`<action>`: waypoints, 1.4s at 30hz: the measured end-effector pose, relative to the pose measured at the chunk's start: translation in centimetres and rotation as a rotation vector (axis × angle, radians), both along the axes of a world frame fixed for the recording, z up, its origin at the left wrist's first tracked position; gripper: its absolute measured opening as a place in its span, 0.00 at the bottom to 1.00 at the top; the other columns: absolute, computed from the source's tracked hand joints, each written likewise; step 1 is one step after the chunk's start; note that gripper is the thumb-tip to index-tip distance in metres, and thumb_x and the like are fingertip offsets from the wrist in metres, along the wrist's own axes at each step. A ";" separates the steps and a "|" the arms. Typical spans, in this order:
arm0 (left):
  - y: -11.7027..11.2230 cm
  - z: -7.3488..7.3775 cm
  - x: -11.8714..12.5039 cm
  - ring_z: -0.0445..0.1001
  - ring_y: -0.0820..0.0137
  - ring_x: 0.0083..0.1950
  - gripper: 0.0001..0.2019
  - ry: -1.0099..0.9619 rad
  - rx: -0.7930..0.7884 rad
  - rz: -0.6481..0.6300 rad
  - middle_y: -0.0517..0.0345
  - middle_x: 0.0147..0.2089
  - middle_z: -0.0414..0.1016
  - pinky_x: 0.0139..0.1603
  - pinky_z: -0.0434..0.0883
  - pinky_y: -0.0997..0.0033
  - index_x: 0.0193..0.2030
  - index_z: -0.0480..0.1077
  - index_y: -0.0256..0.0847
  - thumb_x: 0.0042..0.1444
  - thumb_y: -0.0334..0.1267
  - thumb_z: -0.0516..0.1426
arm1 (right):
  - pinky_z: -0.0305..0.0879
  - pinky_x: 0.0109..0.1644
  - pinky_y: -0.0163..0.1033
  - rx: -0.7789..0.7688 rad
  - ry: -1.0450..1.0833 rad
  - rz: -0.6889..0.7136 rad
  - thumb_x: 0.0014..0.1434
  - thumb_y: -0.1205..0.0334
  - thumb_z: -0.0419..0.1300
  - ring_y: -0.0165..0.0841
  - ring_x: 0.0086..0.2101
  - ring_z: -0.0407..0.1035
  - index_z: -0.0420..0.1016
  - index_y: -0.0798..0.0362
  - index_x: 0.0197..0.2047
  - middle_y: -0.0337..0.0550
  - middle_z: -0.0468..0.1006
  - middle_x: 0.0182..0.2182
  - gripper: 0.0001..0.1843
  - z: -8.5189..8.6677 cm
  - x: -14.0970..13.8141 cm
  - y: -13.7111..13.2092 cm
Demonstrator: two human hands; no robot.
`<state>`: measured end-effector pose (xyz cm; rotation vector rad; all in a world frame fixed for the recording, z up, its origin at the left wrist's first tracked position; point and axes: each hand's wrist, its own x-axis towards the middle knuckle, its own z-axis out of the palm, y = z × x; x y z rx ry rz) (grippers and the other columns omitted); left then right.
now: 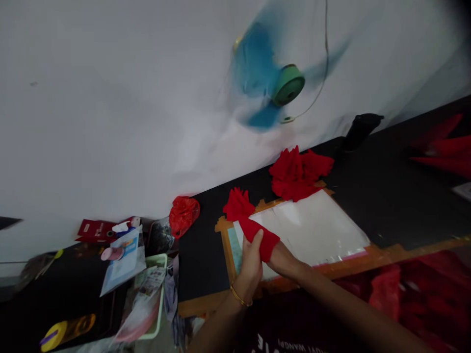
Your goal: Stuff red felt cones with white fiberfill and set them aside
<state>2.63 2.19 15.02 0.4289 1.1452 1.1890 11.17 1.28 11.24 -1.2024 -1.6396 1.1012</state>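
A small red cloth piece [263, 238] covers my right hand [277, 257] down to about the wrist, so its fingers are hidden inside. My left hand [251, 257], with a gold bangle at the wrist, is closed on the cloth from the left side, its thumb lying on top. Both hands are over the near left part of a white sheet [309, 228] taped to the black table. Just beyond them lies a small red cloth bunch [238, 203]. Farther back to the right is a larger heap of red cloth [300, 171].
A blue fan [257, 63] spins on the wall above, its cord hanging down. On the table sit a red plastic bag [184, 215] and a black container [362, 131]. To the left are a pale green basket [162, 294] and a yellow-capped bottle [68, 332]. Red fabric [412, 294] lies at lower right.
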 end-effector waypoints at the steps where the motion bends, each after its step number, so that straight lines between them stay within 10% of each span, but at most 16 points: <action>1: -0.2 -0.2 0.0 0.77 0.63 0.50 0.28 0.008 0.010 -0.001 0.49 0.51 0.78 0.56 0.71 0.63 0.56 0.70 0.40 0.48 0.41 0.68 | 0.69 0.59 0.47 -0.006 0.017 0.026 0.65 0.64 0.50 0.38 0.55 0.70 0.65 0.48 0.64 0.45 0.74 0.58 0.25 -0.1 0.1 0.0; 11: 2.7 1.5 -4.3 0.79 0.57 0.46 0.29 -0.064 -0.142 -0.176 0.45 0.41 0.81 0.52 0.73 0.59 0.51 0.74 0.35 0.49 0.56 0.65 | 0.67 0.60 0.52 0.018 -0.149 0.193 0.61 0.67 0.50 0.43 0.55 0.70 0.72 0.49 0.57 0.47 0.77 0.54 0.22 -1.5 1.1 -0.4; 20: 2.0 1.2 -1.1 0.80 0.62 0.37 0.21 -0.031 -0.132 0.101 0.55 0.30 0.78 0.43 0.76 0.63 0.43 0.72 0.36 0.47 0.46 0.68 | 0.65 0.62 0.49 -0.066 0.017 0.016 0.67 0.64 0.48 0.38 0.56 0.69 0.64 0.47 0.64 0.47 0.73 0.58 0.23 -0.1 -1.7 0.4; 26: 3.9 1.2 -2.3 0.79 0.68 0.30 0.14 -0.214 -0.214 0.136 0.54 0.31 0.79 0.39 0.76 0.69 0.35 0.73 0.36 0.55 0.48 0.62 | 0.75 0.45 0.42 0.185 -0.482 0.085 0.58 0.73 0.53 0.40 0.44 0.76 0.74 0.55 0.52 0.53 0.80 0.45 0.19 -1.1 -0.7 -0.5; 32: 3.9 1.0 -2.7 0.80 0.67 0.35 0.18 -0.264 -0.150 0.049 0.53 0.35 0.81 0.45 0.76 0.68 0.38 0.75 0.35 0.56 0.51 0.61 | 0.74 0.45 0.38 0.508 -0.438 -0.087 0.61 0.73 0.50 0.37 0.46 0.74 0.71 0.54 0.51 0.52 0.78 0.47 0.17 -0.1 0.2 -1.2; 42: 2.4 1.3 -1.4 0.77 0.57 0.54 0.19 -0.096 0.012 -0.089 0.43 0.45 0.81 0.60 0.69 0.57 0.47 0.75 0.32 0.53 0.44 0.64 | 0.69 0.40 0.38 0.092 -0.524 0.020 0.52 0.72 0.55 0.39 0.37 0.75 0.76 0.55 0.44 0.51 0.80 0.39 0.16 1.2 0.5 -0.2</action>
